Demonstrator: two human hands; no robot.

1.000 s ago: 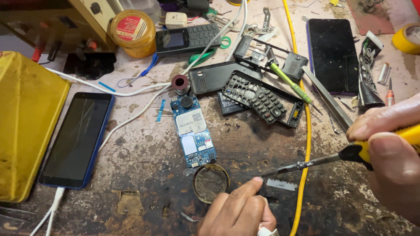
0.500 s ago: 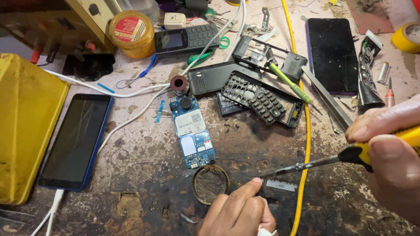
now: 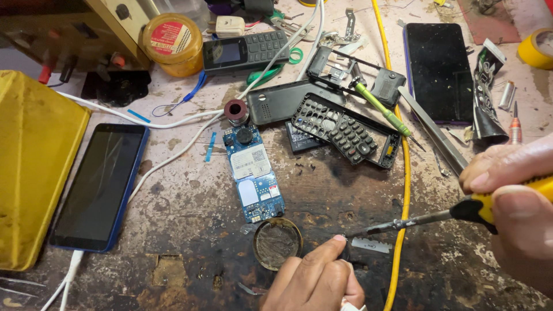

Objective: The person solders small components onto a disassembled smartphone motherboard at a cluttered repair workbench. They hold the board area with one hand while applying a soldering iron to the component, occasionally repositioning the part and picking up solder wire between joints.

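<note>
Spread across the whole view, a scarred, stained workbench (image 3: 190,230) crowded with phone parts. At the far left edge, a large yellow bag-like cover (image 3: 31,167), and just beside it a blue-edged smartphone (image 3: 99,187) lying face up with a white cable (image 3: 66,276) plugged into its lower end. At the top right, a second dark smartphone (image 3: 438,72) lying flat. From the right edge, the right hand (image 3: 515,207) closed firmly around the yellow-and-black handle of a soldering iron (image 3: 461,212), thumb on top, metal tip pointing left toward the bottom centre. At the bottom centre, the left hand (image 3: 317,282) curled narrow, fingertips pressed down on something small and dark at the iron's tip; too hidden to tell what. Just right of those fingertips, a small pale toothed strip (image 3: 371,246) on the bench. Running from top to bottom past the iron, a thin yellow cable (image 3: 405,173). In the middle, a black keypad frame (image 3: 344,131) tilted beside a black phone back shell (image 3: 285,102), with a green-handled screwdriver (image 3: 381,108) across them. Left of centre, a bare blue circuit board (image 3: 253,175), upright in the view. Just below the board and left of the left hand, a small round tin of dark paste (image 3: 277,243). Near the top, a keypad phone (image 3: 245,50) and a yellow jar (image 3: 173,43).
</note>
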